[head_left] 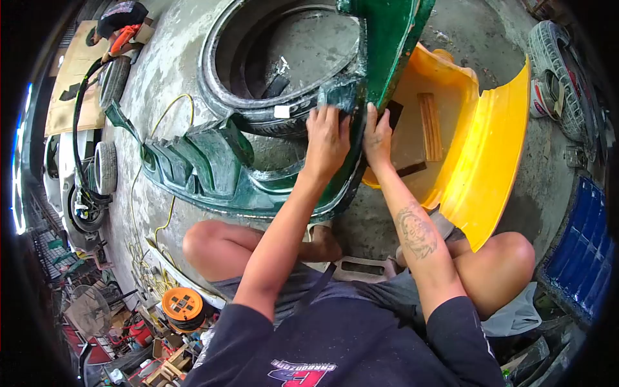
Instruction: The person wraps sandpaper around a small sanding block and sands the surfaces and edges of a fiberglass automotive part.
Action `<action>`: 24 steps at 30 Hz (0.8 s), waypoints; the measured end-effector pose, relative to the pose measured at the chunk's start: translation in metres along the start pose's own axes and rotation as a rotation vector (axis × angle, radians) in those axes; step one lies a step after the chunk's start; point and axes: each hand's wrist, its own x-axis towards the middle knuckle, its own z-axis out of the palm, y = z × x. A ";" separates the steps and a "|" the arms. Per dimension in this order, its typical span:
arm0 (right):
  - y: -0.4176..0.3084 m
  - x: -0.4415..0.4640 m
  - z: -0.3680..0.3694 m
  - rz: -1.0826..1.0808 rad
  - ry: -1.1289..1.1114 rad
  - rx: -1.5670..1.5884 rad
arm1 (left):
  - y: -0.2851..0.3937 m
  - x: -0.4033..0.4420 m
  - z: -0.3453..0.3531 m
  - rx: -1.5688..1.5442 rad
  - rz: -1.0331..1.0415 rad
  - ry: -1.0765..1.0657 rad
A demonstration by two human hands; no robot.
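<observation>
A green moulded car body panel (213, 158), dusty and scuffed, lies in front of my knees, partly over a tire (216, 84). An upright green wall of it (387, 39) rises at the far right. My left hand (327, 138) presses on the panel near the corner with its fingers curled down. Whatever is under those fingertips, if anything, is hidden. Just right of it, my right hand (378, 137) grips the panel's dark edge, thumb on the near side. Beside that edge stands a yellow moulded panel (483, 155) with a wooden strip (430, 127) inside it.
Another person (121, 19) works at the far left near a wooden board (74, 97). An orange cable reel (182, 304) and loose tools are at the lower left. More tires (554, 71) and a blue panel (579, 245) line the right side. A yellow cord (169, 216) trails across the floor.
</observation>
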 end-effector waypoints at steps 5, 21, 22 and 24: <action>-0.001 0.003 0.005 -0.044 0.051 0.019 | 0.007 -0.018 -0.012 -0.041 -0.054 -0.062; 0.002 0.004 0.000 0.047 0.026 -0.232 | 0.004 0.006 0.022 0.045 -0.203 0.113; 0.004 0.004 0.002 0.025 0.061 -0.253 | 0.008 -0.006 0.016 0.031 -0.226 0.088; 0.009 0.006 0.006 -0.008 0.093 -0.286 | 0.016 -0.025 -0.001 -0.001 -0.286 -0.002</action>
